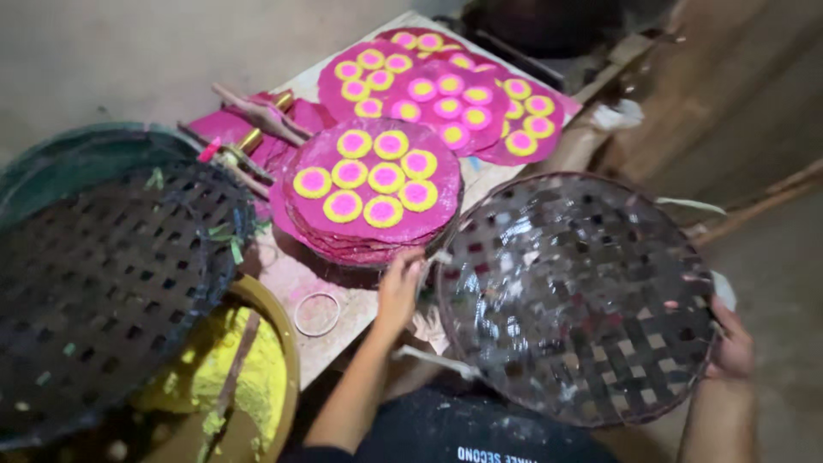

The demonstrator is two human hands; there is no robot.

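two hands hold a round woven tray at the lower right of the frame.

the left hand (399, 287) is closed on the near-left rim of the woven tray (576, 296), fingers curled over its edge, just below a stack of pink discs (370, 193) dotted with yellow rings at the centre. the right hand (731, 343) grips the tray's far-right rim; only its back shows. the tray is tilted, its dark strips smeared with pale residue. more pink discs (454, 94) lie fanned at the upper middle. a second dark woven tray (94, 283) fills the left side, over a bowl of yellow paste (249, 377). a thin ring (317, 314) lies on the board between them.
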